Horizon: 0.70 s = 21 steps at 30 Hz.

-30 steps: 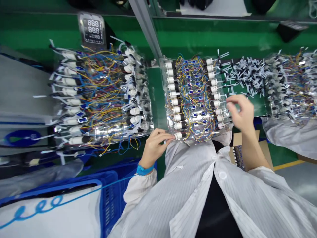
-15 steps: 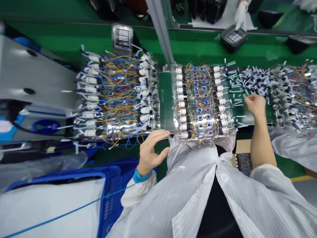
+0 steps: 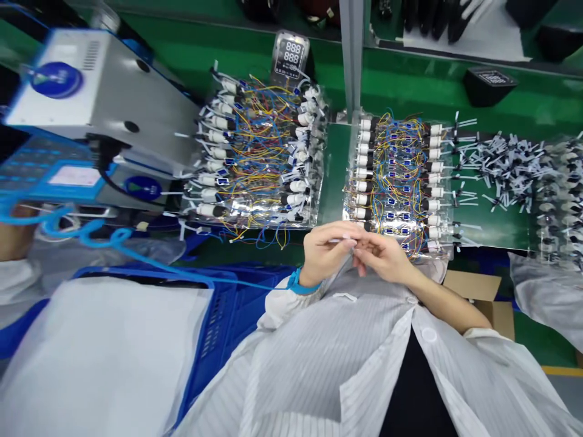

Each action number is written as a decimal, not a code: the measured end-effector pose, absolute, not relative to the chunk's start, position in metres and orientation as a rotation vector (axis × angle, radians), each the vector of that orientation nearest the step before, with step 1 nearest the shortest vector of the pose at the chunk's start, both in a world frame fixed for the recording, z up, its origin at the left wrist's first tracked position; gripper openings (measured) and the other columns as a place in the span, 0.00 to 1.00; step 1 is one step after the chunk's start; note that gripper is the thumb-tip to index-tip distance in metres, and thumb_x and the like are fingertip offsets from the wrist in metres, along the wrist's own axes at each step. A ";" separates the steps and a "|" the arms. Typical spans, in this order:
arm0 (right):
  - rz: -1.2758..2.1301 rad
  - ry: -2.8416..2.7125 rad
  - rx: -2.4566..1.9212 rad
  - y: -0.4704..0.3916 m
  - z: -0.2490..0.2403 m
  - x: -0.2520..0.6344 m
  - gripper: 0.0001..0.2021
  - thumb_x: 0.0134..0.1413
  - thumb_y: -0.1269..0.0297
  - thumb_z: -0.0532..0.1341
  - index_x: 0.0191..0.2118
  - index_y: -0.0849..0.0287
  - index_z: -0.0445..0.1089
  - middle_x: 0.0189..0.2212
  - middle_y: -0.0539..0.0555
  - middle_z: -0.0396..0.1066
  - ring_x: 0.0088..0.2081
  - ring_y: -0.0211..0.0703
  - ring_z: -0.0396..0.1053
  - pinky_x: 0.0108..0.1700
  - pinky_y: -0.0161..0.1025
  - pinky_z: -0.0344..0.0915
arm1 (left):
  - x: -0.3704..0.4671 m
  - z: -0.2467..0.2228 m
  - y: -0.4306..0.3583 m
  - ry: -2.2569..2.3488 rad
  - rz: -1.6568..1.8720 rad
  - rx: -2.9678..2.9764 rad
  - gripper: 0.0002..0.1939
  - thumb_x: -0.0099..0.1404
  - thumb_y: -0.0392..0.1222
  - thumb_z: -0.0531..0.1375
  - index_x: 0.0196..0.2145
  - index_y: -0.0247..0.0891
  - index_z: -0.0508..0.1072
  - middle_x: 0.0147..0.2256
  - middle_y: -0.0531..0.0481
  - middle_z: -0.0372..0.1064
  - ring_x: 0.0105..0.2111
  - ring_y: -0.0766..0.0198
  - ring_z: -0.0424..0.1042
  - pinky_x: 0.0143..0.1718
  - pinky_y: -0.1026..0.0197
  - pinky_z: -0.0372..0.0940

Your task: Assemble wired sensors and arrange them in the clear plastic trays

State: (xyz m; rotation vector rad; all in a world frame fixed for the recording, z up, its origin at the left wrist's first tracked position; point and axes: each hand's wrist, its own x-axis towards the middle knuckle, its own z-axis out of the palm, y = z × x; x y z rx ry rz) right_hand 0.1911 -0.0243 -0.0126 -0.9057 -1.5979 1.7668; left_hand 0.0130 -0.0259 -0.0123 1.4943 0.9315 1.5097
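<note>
My left hand (image 3: 324,254), with a blue band and coiled cord on its wrist, meets my right hand (image 3: 386,257) at the near edge of the bench. Fingertips of both are pinched together; whatever lies between them is too small or hidden to name. Just beyond my right hand lies a tray of wired parts (image 3: 396,176), white cylinders with black ends in two columns, joined by yellow, blue and red wires. Small black pieces with pale strips (image 3: 460,197) line its right side. Farther right is a heap of the same strip pieces (image 3: 505,164).
A second wired batch (image 3: 264,152) lies left, with a display unit (image 3: 291,57) behind it. A grey machine (image 3: 136,109) stands far left, near another person's arm (image 3: 16,237). Below are a blue crate (image 3: 204,340) and a cardboard box (image 3: 473,285). A metal post (image 3: 351,60) rises behind.
My right hand has come left from beside the strip heap to join my left hand. My left fingers have closed. The view has shifted left, and a gloved hand at the back is gone.
</note>
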 end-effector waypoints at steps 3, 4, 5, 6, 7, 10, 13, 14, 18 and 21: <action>1.248 -1.979 -0.995 -0.003 -0.022 0.198 0.15 0.76 0.55 0.55 0.45 0.59 0.73 0.38 0.56 0.79 0.38 0.43 0.75 0.44 0.44 0.73 | 0.002 -0.016 -0.025 1.004 1.619 1.352 0.09 0.75 0.47 0.64 0.43 0.44 0.84 0.35 0.48 0.78 0.28 0.64 0.78 0.28 0.59 0.74; 1.019 -2.138 -1.020 0.005 -0.024 0.201 0.14 0.76 0.58 0.55 0.46 0.59 0.75 0.41 0.58 0.78 0.42 0.46 0.73 0.49 0.47 0.71 | -0.002 -0.018 -0.024 1.064 1.627 1.329 0.09 0.76 0.46 0.64 0.45 0.44 0.84 0.38 0.48 0.78 0.27 0.67 0.76 0.26 0.62 0.71; 0.817 -2.291 -1.034 0.012 -0.025 0.202 0.13 0.76 0.61 0.55 0.46 0.60 0.76 0.43 0.60 0.77 0.45 0.48 0.71 0.51 0.48 0.68 | -0.005 -0.020 -0.022 1.127 1.608 1.340 0.09 0.76 0.44 0.63 0.47 0.45 0.84 0.41 0.47 0.77 0.27 0.68 0.76 0.25 0.64 0.69; 0.663 -2.430 -1.038 0.018 -0.027 0.201 0.13 0.75 0.63 0.55 0.45 0.60 0.77 0.44 0.60 0.75 0.46 0.50 0.68 0.51 0.49 0.66 | -0.008 -0.021 -0.020 1.187 1.562 1.386 0.09 0.76 0.43 0.64 0.48 0.45 0.84 0.43 0.47 0.77 0.29 0.69 0.76 0.26 0.65 0.70; 0.555 -2.548 -1.039 0.023 -0.029 0.200 0.12 0.74 0.64 0.56 0.45 0.59 0.77 0.43 0.61 0.74 0.46 0.51 0.66 0.49 0.48 0.65 | -0.011 -0.023 -0.018 1.239 1.497 1.455 0.10 0.75 0.43 0.64 0.50 0.45 0.84 0.43 0.47 0.78 0.31 0.68 0.77 0.28 0.64 0.71; 0.382 -2.715 -1.041 0.029 -0.035 0.195 0.09 0.72 0.64 0.59 0.45 0.59 0.77 0.42 0.61 0.72 0.45 0.52 0.63 0.45 0.48 0.62 | -0.012 -0.028 -0.012 1.322 1.302 1.619 0.13 0.73 0.42 0.66 0.53 0.43 0.84 0.39 0.48 0.81 0.35 0.64 0.80 0.38 0.61 0.75; 0.378 -2.666 -1.036 0.024 -0.042 0.197 0.08 0.72 0.64 0.60 0.48 0.61 0.74 0.43 0.62 0.73 0.46 0.55 0.64 0.47 0.50 0.63 | -0.008 -0.033 -0.006 1.337 1.227 1.711 0.08 0.72 0.42 0.68 0.45 0.40 0.85 0.39 0.46 0.83 0.38 0.61 0.82 0.43 0.59 0.76; 0.417 -2.600 -1.028 0.021 -0.045 0.199 0.08 0.71 0.65 0.60 0.50 0.61 0.72 0.44 0.62 0.74 0.48 0.56 0.65 0.48 0.52 0.64 | -0.007 -0.035 -0.004 1.327 1.223 1.738 0.07 0.72 0.42 0.68 0.43 0.40 0.86 0.40 0.46 0.84 0.39 0.60 0.82 0.44 0.58 0.76; 0.588 -2.189 -0.930 0.011 -0.053 0.210 0.17 0.70 0.66 0.62 0.61 0.59 0.65 0.51 0.63 0.74 0.54 0.54 0.69 0.58 0.54 0.67 | -0.007 -0.040 0.001 1.225 1.220 1.816 0.06 0.72 0.39 0.68 0.44 0.41 0.86 0.40 0.46 0.84 0.40 0.61 0.82 0.45 0.59 0.75; 0.728 -2.026 -0.886 0.007 -0.055 0.214 0.16 0.72 0.65 0.61 0.61 0.56 0.67 0.53 0.62 0.73 0.56 0.51 0.72 0.58 0.52 0.71 | -0.007 -0.045 0.003 1.160 1.208 1.851 0.06 0.71 0.39 0.68 0.44 0.41 0.86 0.40 0.47 0.84 0.40 0.62 0.81 0.44 0.59 0.75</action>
